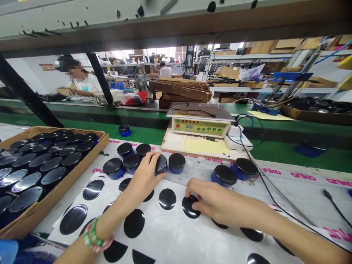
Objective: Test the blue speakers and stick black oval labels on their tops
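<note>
My left hand (147, 169) is closed around a round blue part with a glossy black top (161, 165), at the far edge of a white sheet (167, 234). Several black round stickers are laid out on that sheet. With fingers and thumb drawn together, my right hand (205, 198) grips at one black round sticker (190, 207); whether its edge is lifted I cannot tell. Another black-topped blue part (176, 162) stands just right of my left hand, and several more cluster on its left. Two others (224, 175) sit beyond my right hand.
A cardboard tray (103, 141) full of black-topped parts is at left. Behind the sheet stands a control box (200, 126) with cables trailing right. The green conveyor belt (148, 132) carries a few parts. An overhead shelf (165, 27) crosses above; a person (85, 82) sits beyond.
</note>
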Demonstrator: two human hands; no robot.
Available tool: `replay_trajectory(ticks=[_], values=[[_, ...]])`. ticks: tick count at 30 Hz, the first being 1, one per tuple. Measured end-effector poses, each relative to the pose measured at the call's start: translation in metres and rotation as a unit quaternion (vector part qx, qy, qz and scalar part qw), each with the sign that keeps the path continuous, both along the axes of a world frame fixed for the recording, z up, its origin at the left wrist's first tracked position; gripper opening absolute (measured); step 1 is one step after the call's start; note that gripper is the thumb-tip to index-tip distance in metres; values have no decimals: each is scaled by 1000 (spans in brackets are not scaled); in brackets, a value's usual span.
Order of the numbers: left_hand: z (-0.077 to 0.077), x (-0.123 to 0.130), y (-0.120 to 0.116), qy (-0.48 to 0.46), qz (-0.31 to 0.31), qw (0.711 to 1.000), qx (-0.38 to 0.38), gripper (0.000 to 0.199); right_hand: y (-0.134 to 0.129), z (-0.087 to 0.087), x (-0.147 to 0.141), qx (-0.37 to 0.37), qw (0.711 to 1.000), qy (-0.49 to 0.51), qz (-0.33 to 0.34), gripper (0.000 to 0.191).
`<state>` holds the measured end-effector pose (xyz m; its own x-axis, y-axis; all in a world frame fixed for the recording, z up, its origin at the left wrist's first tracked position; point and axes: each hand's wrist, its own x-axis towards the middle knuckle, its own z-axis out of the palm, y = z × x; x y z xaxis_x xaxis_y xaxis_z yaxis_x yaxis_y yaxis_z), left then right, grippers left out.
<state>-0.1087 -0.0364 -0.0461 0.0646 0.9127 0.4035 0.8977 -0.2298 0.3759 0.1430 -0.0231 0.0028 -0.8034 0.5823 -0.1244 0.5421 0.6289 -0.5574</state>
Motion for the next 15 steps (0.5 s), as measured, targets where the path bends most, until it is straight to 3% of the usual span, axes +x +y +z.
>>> replay_trajectory(ticks=[6, 15], values=[[-29, -2, 24, -41, -4, 999, 7, 61, 1, -12, -14, -26, 991, -67, 112, 36], [-35, 0, 18, -24, -4, 1000, 20, 62, -2, -12, -8, 60, 983, -35, 167, 27]])
